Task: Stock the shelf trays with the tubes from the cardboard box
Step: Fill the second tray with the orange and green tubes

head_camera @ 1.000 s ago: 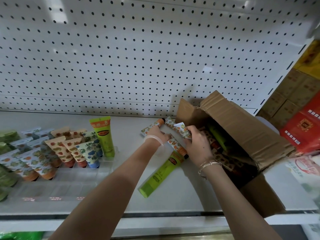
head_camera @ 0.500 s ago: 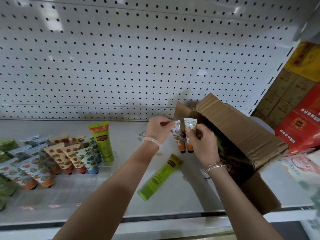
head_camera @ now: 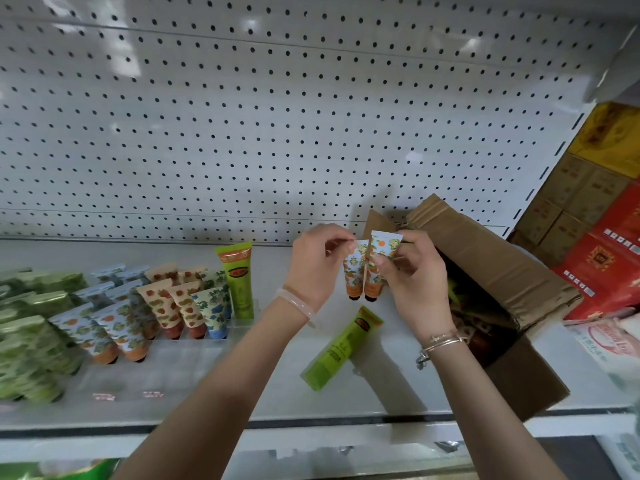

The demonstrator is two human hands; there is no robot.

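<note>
A: What's changing?

B: Both hands are lifting out of the cardboard box (head_camera: 498, 282) to their right; the left hand (head_camera: 318, 268) and right hand (head_camera: 412, 282) are each pinching one orange-printed tube (head_camera: 375, 268), caps down, side by side.

A: Material?

B: Soft glossy plastic, flat crimped tops. They're heading for the clear trays (head_camera: 194, 344), lower left.
</note>
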